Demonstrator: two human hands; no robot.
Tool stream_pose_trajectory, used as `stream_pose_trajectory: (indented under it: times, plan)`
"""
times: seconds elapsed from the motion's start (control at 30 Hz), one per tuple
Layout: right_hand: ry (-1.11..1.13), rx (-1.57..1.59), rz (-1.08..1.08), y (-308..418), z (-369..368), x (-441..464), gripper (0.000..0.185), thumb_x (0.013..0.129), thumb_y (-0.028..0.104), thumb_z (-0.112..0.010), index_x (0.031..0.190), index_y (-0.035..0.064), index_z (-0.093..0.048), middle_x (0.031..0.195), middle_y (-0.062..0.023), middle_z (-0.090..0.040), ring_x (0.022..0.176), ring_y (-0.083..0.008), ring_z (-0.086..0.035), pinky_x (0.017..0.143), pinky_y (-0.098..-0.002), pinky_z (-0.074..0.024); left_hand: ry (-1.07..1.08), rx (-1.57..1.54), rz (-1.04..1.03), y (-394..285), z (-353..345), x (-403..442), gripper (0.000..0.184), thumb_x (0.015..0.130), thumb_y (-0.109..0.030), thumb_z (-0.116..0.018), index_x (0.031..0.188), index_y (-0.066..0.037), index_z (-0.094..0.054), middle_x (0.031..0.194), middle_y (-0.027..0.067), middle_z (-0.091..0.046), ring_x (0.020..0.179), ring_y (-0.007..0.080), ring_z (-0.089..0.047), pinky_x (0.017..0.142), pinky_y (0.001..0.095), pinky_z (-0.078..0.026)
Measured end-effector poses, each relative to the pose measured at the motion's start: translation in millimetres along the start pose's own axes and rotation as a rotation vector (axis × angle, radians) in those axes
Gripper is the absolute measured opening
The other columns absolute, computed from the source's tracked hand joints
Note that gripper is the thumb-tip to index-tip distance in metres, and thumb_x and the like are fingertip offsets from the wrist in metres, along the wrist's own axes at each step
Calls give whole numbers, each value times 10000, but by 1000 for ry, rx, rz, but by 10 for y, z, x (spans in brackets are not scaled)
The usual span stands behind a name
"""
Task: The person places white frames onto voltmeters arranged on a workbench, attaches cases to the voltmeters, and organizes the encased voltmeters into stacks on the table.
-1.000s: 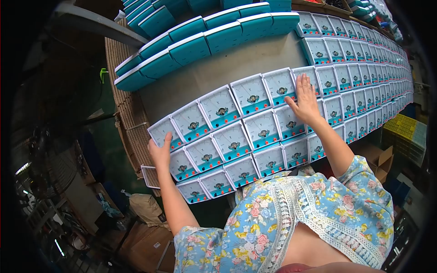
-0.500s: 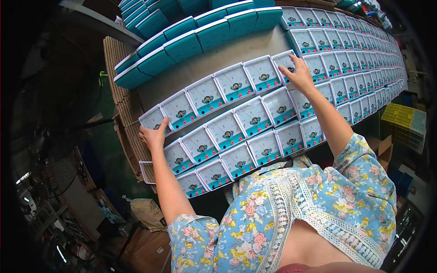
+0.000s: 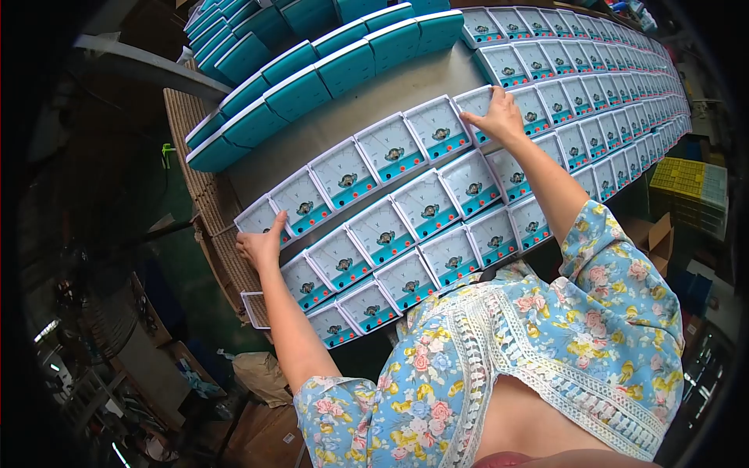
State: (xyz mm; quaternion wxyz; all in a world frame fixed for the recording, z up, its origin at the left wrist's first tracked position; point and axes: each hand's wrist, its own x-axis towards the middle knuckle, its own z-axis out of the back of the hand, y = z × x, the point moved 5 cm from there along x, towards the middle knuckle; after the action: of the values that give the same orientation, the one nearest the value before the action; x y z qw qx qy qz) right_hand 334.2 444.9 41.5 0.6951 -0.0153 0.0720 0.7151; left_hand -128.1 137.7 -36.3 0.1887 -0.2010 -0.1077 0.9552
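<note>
A slanting row of voltmeters [image 3: 343,171] lies across the table, each with a white frame, a clear-fronted dial marked V, and a teal lower part with red and black terminals. At the row's left end, my left hand [image 3: 263,243] grips the end voltmeter [image 3: 253,218], thumb over its front and fingers at its outer side. My right hand [image 3: 502,121] grips the voltmeter at the other end [image 3: 470,101], thumb on the face and fingers along its upper right edge. Some fingertips are hidden. Nearer my body lie two more rows of voltmeters [image 3: 383,235].
Many more voltmeters [image 3: 573,101] fill the table's right side. Teal-backed units [image 3: 296,96] stand in rows at the back on the metal tabletop [image 3: 328,117]. Stacked cardboard [image 3: 184,132] lines the left edge, with a white frame [image 3: 254,310] beside it. A yellow crate [image 3: 686,187] stands at right.
Both hands keep their hold at the ends of the row. The row and hands sit slightly differently against the nearer row, and the whole view has shifted a little left.
</note>
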Motion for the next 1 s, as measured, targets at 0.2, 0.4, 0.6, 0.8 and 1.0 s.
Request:
stream_pose_trajectory:
  times: [0.2,0.4,0.6,0.8,1.0]
  plan:
    - [-162,125,53,-20,-173,190,1112,621,646,-755,1347,-84,-334,1237,-285,-470,1180,-424,-462,1005,-429,-395,-74,-6,-12,-90,14,163,1267,510,-693,-793,1290,184,-315,1333,349,-376,1316,436,-310,1122,456,-243]
    - [175,49,-108,286,-146,-37,1212,573,724,-738,1379,-65,-295,1277,-279,-448,1176,-438,-478,965,-468,-428,-56,-94,6,100,-31,292,1330,501,-673,-812,1358,153,-219,1401,337,-284,1365,417,-218,1137,464,-213]
    - [95,4,-33,85,-114,176,1240,582,743,-721,1369,-101,-268,1242,-282,-485,1154,-387,-524,939,-419,-474,-54,-112,-43,147,-12,333,1289,510,-676,-803,1340,157,-276,1359,334,-363,1333,414,-300,1133,479,-208]
    - [172,18,136,79,-198,95,1195,650,734,-681,1371,-118,-254,1228,-336,-487,1136,-425,-543,943,-439,-463,-121,-27,-78,62,-16,214,1271,533,-710,-769,1330,159,-298,1352,339,-372,1306,420,-342,1115,479,-245]
    - [169,-157,133,243,74,357,1042,678,844,-522,1101,-107,-574,1025,-266,-643,964,-385,-651,796,-440,-526,-59,114,-56,-216,232,412,1218,533,-759,-725,1263,164,-414,1284,343,-456,1233,435,-437,1059,462,-342]
